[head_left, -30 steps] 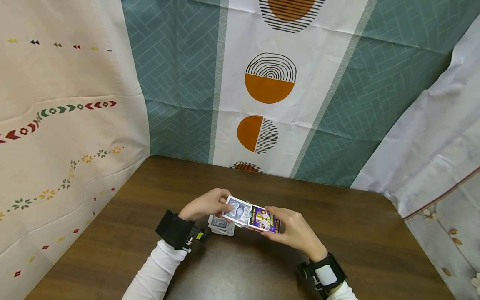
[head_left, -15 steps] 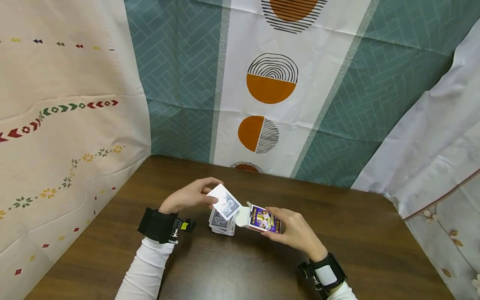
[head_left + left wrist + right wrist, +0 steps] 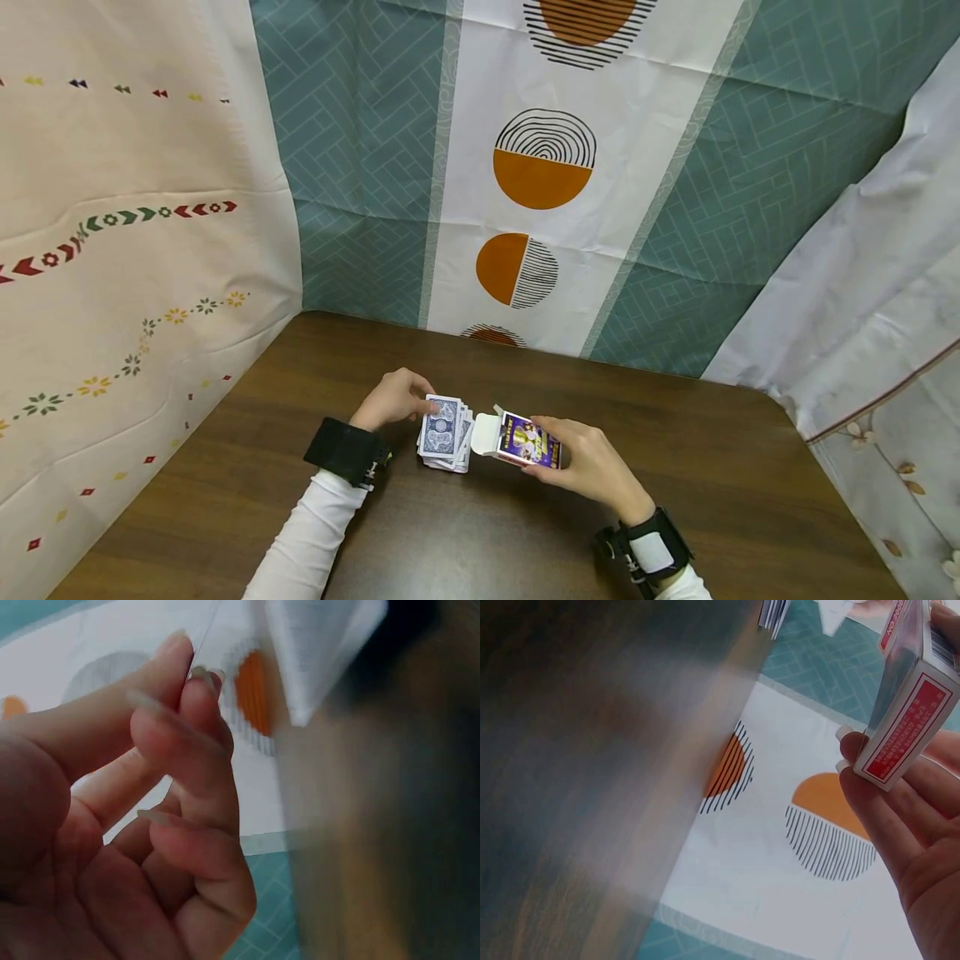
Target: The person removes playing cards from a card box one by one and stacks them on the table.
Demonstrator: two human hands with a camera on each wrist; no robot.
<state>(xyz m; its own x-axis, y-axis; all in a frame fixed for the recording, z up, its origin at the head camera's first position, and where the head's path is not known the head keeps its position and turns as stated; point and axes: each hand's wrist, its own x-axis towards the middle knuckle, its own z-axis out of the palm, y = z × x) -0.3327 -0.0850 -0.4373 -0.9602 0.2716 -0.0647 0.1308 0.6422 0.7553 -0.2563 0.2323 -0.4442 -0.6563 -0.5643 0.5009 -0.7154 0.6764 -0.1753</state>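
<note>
My left hand [image 3: 392, 402] pinches a playing card [image 3: 440, 427] by its upper left corner, thumb on the patterned blue back. This card lies over a loose pile of playing cards [image 3: 459, 463], which it mostly covers. Seen from the left wrist, the card [image 3: 202, 634] is edge-on between thumb and fingertips. My right hand [image 3: 588, 458] grips a purple card box [image 3: 529, 439] from its right end, with the white flap [image 3: 486, 433] open towards the pile. The right wrist view shows the box's red and white side [image 3: 909, 729].
A brown wooden table [image 3: 675, 467] lies under both hands. Behind it hangs a green and white patterned curtain [image 3: 360, 183], with a cream cloth [image 3: 135, 292] at the left and a white one [image 3: 862, 275] at the right. Each wrist wears a black camera strap [image 3: 341, 450].
My left hand drew its card leftward from the box's flap, tilted it up, then brought it down over the pile. The right hand and the box have hardly moved.
</note>
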